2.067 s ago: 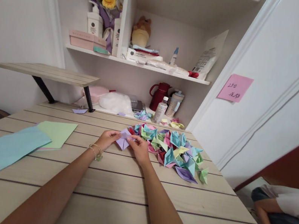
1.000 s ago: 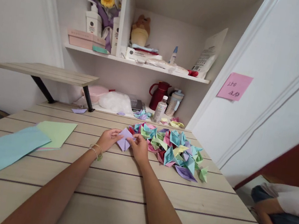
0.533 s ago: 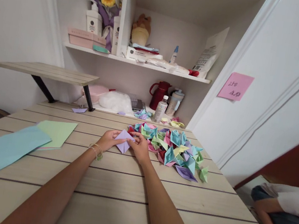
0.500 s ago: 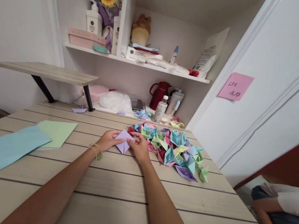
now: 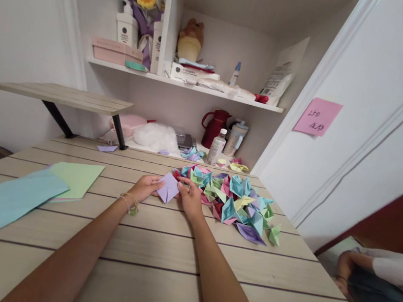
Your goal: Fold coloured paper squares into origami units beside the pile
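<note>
A purple sheet of origami paper (image 5: pixel 168 188), folded into a small diamond with a crease down its lower half, is held up between my two hands just above the table. My left hand (image 5: pixel 146 187) pinches its left corner, fingers behind and thumb in front. On the opposite corner, my right hand (image 5: pixel 189 196) grips with thumb and fingers. Right beside that hand lies a heap of folded paper boats (image 5: pixel 230 197) in blue, green, pink, yellow and purple. Flat sheets of blue paper (image 5: pixel 13 199) and green paper (image 5: pixel 78 179) rest on the left of the table.
A raised wooden shelf (image 5: pixel 66 96) on black legs stands at the back left. Behind the table are a clear bottle (image 5: pixel 216 148), a red jug (image 5: pixel 215 128) and a lidded cup (image 5: pixel 236 139). At the right sits another person (image 5: pixel 391 286).
The purple paper has risen slightly and turned, its face now smoother. My right thumb has shifted from its middle to the right corner. The person at the right has moved an arm.
</note>
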`<action>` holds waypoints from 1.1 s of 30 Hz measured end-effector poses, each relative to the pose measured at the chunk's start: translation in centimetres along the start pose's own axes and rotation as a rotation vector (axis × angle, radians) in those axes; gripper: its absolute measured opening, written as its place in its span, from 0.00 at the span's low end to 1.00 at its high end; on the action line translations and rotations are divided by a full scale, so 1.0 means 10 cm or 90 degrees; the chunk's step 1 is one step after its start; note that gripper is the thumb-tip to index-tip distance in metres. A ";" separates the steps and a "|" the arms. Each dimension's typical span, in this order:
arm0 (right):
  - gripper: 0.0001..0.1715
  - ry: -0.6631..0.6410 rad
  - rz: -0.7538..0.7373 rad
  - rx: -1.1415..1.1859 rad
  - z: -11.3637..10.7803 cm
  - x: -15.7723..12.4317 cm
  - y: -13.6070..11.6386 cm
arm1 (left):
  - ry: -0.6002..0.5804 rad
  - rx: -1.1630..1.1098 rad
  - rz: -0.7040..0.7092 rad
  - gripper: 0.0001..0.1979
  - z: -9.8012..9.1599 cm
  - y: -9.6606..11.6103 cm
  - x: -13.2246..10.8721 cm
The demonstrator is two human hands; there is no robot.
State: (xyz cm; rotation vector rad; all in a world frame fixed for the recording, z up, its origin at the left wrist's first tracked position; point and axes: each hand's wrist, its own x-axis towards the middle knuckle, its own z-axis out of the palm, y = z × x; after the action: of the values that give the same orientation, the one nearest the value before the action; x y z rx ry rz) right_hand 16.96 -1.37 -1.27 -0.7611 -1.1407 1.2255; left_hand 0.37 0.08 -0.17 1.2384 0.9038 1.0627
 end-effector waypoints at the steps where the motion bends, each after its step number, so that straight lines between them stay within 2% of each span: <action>1: 0.23 0.003 -0.004 0.003 0.00 0.00 0.00 | 0.000 -0.010 0.000 0.22 0.00 0.00 0.00; 4: 0.20 0.000 -0.011 -0.003 -0.01 0.00 0.00 | -0.001 -0.030 0.011 0.24 -0.01 0.00 0.00; 7: 0.19 -0.045 -0.010 -0.012 -0.02 0.00 -0.01 | 0.021 -0.047 0.042 0.26 -0.02 0.01 -0.01; 12: 0.31 -0.121 -0.013 -0.007 -0.02 -0.02 -0.03 | 0.072 -0.057 0.060 0.17 -0.03 0.00 0.00; 17: 0.26 -0.093 -0.020 -0.014 -0.01 -0.02 0.00 | 0.074 -0.066 0.059 0.15 -0.05 -0.03 0.04; 23: 0.24 -0.034 -0.021 -0.017 0.02 -0.03 -0.02 | 0.033 -0.073 0.049 0.18 -0.03 -0.06 0.04; 33: 0.19 -0.020 -0.037 -0.113 -0.01 0.00 -0.01 | 0.013 0.002 0.061 0.20 -0.01 0.02 -0.03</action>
State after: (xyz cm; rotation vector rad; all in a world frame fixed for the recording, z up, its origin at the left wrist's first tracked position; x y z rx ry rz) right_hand 17.09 -1.39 -1.20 -0.8378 -1.3007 1.1014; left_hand 0.21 -0.17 0.01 1.2864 0.8683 1.1524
